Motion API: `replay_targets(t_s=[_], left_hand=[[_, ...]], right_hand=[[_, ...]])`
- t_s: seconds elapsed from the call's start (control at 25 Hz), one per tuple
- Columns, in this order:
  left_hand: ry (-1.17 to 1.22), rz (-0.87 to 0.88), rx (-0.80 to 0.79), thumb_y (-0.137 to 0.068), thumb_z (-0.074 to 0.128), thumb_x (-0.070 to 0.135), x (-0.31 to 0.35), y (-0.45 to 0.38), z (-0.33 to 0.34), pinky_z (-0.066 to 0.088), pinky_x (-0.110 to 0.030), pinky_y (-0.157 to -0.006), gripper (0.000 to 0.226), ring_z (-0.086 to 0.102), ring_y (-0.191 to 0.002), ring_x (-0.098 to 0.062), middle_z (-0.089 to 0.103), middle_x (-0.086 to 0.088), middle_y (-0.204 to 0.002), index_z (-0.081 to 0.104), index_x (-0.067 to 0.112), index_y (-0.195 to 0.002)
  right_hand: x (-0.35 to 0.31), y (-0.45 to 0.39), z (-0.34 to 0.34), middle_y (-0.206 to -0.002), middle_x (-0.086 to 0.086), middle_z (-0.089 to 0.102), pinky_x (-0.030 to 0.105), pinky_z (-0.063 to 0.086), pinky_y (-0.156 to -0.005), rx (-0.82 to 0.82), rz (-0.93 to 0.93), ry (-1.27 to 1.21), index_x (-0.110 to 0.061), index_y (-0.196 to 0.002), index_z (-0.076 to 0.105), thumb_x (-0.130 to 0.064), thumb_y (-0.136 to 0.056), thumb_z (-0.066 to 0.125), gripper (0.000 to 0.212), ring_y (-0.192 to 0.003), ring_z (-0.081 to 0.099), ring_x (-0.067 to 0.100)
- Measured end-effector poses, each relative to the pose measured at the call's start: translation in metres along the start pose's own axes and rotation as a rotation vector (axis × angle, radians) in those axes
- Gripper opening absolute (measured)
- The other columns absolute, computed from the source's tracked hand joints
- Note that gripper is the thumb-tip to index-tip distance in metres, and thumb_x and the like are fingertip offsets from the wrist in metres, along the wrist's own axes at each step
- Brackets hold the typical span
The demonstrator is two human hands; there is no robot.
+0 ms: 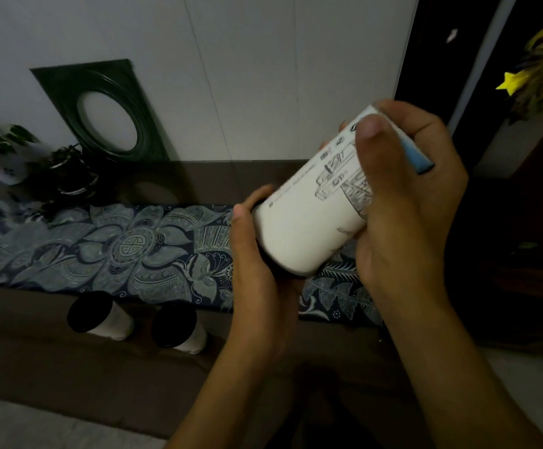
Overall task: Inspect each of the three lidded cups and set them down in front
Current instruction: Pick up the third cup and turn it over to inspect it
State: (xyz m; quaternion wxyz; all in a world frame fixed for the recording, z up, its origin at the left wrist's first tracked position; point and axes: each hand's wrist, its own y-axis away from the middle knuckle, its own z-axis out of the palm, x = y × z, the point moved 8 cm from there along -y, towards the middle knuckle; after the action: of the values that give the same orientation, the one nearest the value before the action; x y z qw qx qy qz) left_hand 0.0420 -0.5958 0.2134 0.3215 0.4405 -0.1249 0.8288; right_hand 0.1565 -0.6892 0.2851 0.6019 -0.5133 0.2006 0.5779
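A dim room with a pale panelled wall is framing a brown table (37, 367), and a blue patterned runner (118, 251) is lying across it. Three lidded cups are showing. You are holding one white cup (309, 222) in the air above the runner's right end, tilted, its long axis running from lower left to upper right. Its dark-lidded end is pointing down-left into your left hand (257, 280), whose fingers are curling around that end. Your right hand (403, 202) is wrapping the upper half, the thumb lying across the printed drawing, the blue-rimmed base sticking out up-right. The other two cups, the left standing cup (101, 315) and the right standing cup (179, 328), are standing side by side on the table's near strip, well left of your hands, black lids on. A dark frame (101, 108) with an oval opening is leaning against the wall, with potted plants (11, 140) to its left.
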Motion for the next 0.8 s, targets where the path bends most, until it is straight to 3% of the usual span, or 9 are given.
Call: replay_targets(t_s=[0.08, 0.12, 0.24, 0.32, 0.44, 0.56, 0.6, 0.72, 0.8], left_hand=[[-0.019, 0.129, -0.054, -0.096, 0.037, 0.047, 0.006, -0.001, 0.001, 0.057, -0.058, -0.086, 0.042, 0.067, -0.117, -0.034, 0.065, -0.005, -0.132, 0.051, 0.027, -0.131], [-0.017, 0.151, -0.046, -0.096, 0.036, 0.047, 0.006, -0.002, -0.004, 0.059, -0.056, -0.081, 0.044, 0.067, -0.115, -0.035, 0.065, -0.006, -0.132, 0.051, 0.026, -0.132], [0.038, -0.123, -0.070, -0.099, 0.029, 0.062, -0.005, -0.003, 0.001, 0.062, -0.042, -0.067, 0.065, 0.070, -0.101, -0.043, 0.069, -0.021, -0.125, 0.053, 0.015, -0.138], [0.012, -0.258, -0.105, -0.098, 0.023, 0.065, -0.014, -0.001, 0.005, 0.061, -0.037, -0.061, 0.074, 0.072, -0.086, -0.040, 0.073, -0.025, -0.114, 0.055, 0.012, -0.137], [-0.004, -0.119, -0.066, -0.099, 0.026, 0.061, -0.008, -0.003, 0.010, 0.060, -0.038, -0.060, 0.064, 0.074, -0.087, -0.038, 0.073, -0.021, -0.116, 0.059, 0.016, -0.131], [-0.068, 0.111, -0.004, -0.101, 0.031, 0.056, 0.006, -0.005, 0.011, 0.061, -0.041, -0.063, 0.048, 0.073, -0.103, -0.035, 0.073, -0.010, -0.119, 0.061, 0.023, -0.118], [-0.059, 0.117, -0.005, -0.101, 0.031, 0.054, 0.006, -0.007, 0.010, 0.062, -0.043, -0.064, 0.047, 0.072, -0.106, -0.035, 0.072, -0.009, -0.120, 0.060, 0.023, -0.119], [-0.016, -0.100, -0.076, -0.099, 0.030, 0.058, -0.004, -0.013, 0.005, 0.062, -0.043, -0.065, 0.059, 0.071, -0.104, -0.044, 0.071, -0.020, -0.123, 0.061, 0.016, -0.127], [-0.038, -0.315, -0.138, -0.096, 0.028, 0.064, -0.014, -0.011, 0.004, 0.063, -0.041, -0.063, 0.067, 0.072, -0.094, -0.045, 0.074, -0.025, -0.114, 0.071, 0.018, -0.118]], right_hand=[[0.000, 0.000, 0.000, -0.111, 0.019, 0.067, 0.035, 0.060, -0.072, -0.028, 0.064, -0.115, -0.003, -0.117, 0.060, -0.030, -0.078, 0.073, 0.050, -0.095, 0.072, 0.026], [-0.001, -0.003, 0.001, -0.114, 0.018, 0.067, 0.037, 0.061, -0.075, -0.062, 0.070, -0.091, -0.005, -0.119, 0.060, -0.032, -0.077, 0.074, 0.052, -0.098, 0.072, 0.026], [-0.015, -0.007, 0.019, -0.118, 0.020, 0.066, 0.055, 0.057, -0.086, -0.351, -0.015, -0.048, -0.011, -0.121, 0.058, -0.046, -0.069, 0.080, 0.066, -0.107, 0.068, 0.037], [-0.019, -0.008, 0.026, -0.113, 0.022, 0.066, 0.060, 0.056, -0.084, -0.422, -0.047, -0.041, -0.011, -0.116, 0.057, -0.045, -0.067, 0.081, 0.064, -0.104, 0.068, 0.040], [-0.015, -0.012, 0.019, -0.107, 0.026, 0.066, 0.062, 0.056, -0.082, -0.260, -0.040, -0.084, -0.012, -0.108, 0.056, -0.035, -0.071, 0.069, 0.045, -0.099, 0.068, 0.042], [-0.003, -0.007, 0.008, -0.109, 0.029, 0.066, 0.062, 0.057, -0.083, -0.077, 0.033, -0.177, -0.010, -0.106, 0.058, -0.034, -0.072, 0.069, 0.043, -0.098, 0.069, 0.042], [0.001, -0.006, 0.006, -0.110, 0.029, 0.066, 0.062, 0.057, -0.083, -0.053, 0.058, -0.191, -0.010, -0.107, 0.059, -0.033, -0.072, 0.070, 0.043, -0.098, 0.069, 0.042], [0.000, -0.010, 0.009, -0.116, 0.025, 0.066, 0.059, 0.056, -0.087, -0.221, 0.055, -0.152, -0.013, -0.114, 0.058, -0.035, -0.071, 0.079, 0.053, -0.104, 0.069, 0.039], [-0.009, -0.011, 0.017, -0.122, 0.023, 0.064, 0.056, 0.056, -0.088, -0.413, 0.016, -0.124, -0.014, -0.123, 0.055, -0.046, -0.068, 0.080, 0.069, -0.109, 0.066, 0.040]])
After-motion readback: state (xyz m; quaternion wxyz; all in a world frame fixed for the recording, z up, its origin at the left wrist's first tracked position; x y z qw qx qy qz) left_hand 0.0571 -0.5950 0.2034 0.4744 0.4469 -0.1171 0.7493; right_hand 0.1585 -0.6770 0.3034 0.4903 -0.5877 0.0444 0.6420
